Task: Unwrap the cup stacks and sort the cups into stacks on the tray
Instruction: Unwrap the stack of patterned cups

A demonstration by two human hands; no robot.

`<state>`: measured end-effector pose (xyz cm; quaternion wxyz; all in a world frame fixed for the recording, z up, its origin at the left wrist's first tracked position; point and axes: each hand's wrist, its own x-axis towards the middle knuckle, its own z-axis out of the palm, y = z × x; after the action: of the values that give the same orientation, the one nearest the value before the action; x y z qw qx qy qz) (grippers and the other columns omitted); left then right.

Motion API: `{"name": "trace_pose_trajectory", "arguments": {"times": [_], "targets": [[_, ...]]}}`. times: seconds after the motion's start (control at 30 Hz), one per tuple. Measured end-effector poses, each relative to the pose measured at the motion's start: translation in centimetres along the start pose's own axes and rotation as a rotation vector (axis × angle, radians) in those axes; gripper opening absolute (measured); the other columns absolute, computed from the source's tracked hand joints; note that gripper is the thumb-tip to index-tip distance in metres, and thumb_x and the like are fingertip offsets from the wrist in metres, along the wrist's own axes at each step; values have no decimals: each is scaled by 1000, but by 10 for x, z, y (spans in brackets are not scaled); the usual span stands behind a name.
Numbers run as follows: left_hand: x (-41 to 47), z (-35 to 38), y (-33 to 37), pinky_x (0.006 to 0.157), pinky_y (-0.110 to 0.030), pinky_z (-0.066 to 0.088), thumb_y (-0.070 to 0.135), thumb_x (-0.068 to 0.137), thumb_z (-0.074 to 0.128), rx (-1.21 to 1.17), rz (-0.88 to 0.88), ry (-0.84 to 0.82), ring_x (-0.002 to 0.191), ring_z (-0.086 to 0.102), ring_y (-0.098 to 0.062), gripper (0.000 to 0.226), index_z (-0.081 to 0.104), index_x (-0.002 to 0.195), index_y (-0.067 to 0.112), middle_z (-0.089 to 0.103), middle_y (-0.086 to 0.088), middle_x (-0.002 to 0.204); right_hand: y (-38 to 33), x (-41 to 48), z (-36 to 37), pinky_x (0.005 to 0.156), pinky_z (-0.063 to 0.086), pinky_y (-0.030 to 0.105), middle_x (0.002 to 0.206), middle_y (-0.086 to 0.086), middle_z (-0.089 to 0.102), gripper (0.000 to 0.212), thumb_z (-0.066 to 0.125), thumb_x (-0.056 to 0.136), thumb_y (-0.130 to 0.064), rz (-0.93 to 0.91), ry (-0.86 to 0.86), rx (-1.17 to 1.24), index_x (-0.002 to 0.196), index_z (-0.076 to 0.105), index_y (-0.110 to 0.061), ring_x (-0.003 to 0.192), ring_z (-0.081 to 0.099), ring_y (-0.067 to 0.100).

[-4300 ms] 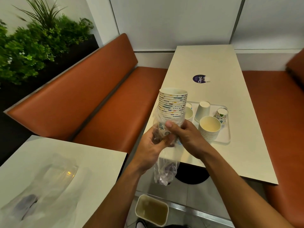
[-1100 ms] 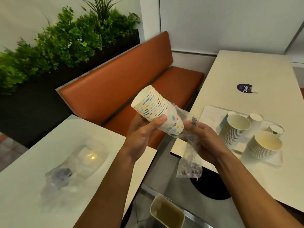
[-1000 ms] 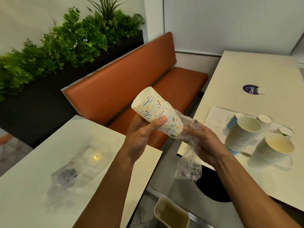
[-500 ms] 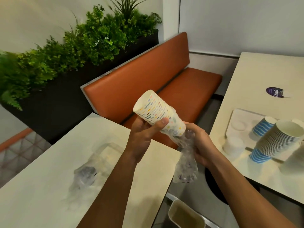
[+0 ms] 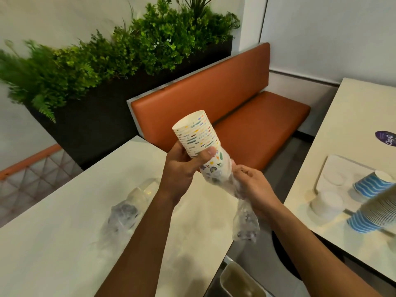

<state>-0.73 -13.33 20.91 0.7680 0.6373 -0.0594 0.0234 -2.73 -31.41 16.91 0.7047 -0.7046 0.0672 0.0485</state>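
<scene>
While the left hand gripped the tilted stack of patterned paper cups above the near table, the right hand clutched its clear plastic wrapper at the stack's base.

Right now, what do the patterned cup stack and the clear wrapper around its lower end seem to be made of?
Patterned cup stack: probably paper, matte white with printed coloured marks; thin rolled rims show. Clear wrapper: likely thin plastic film, glossy, crinkled, see-through.

I see a café seating area: an orange padded booth bench at the far side, a cream rectangular table near left, a second cream table right.
</scene>
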Motion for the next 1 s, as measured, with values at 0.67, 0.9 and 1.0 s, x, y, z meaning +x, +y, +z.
{"name": "trace_pose_trajectory", "arguments": {"times": [0.67, 0.9, 1.0], "targets": [[-75, -175, -2, 81, -20, 58, 15, 78, 83, 214, -22, 486, 110, 70, -7, 53, 63, 127, 19, 75, 11, 116, 93, 5, 98, 69, 59, 33, 107, 20, 70, 17, 72, 94, -11, 310, -479, -246, 110, 66, -9, 82, 68, 22], [-129, -216, -21, 79, -17, 56, 8, 78, 82, 222, -105, 654, 102, 72, -6, 45, 65, 119, 15, 77, 11, 107, 137, 19, 183, 69, 46, 16, 96, -4, 65, 30, 78, 89, -14, 126, -512, -505, 115, 63, -17, 79, 60, 14], [-148, -221, -29, 74, -12, 54, 0, 82, 80, 240, -151, 680, 95, 72, 1, 42, 64, 117, 17, 77, 20, 100, 152, 30, 215, 68, 40, 22, 99, -7, 60, 38, 75, 90, -13, 81, -537, -604, 124, 59, -18, 83, 57, 17]]}}
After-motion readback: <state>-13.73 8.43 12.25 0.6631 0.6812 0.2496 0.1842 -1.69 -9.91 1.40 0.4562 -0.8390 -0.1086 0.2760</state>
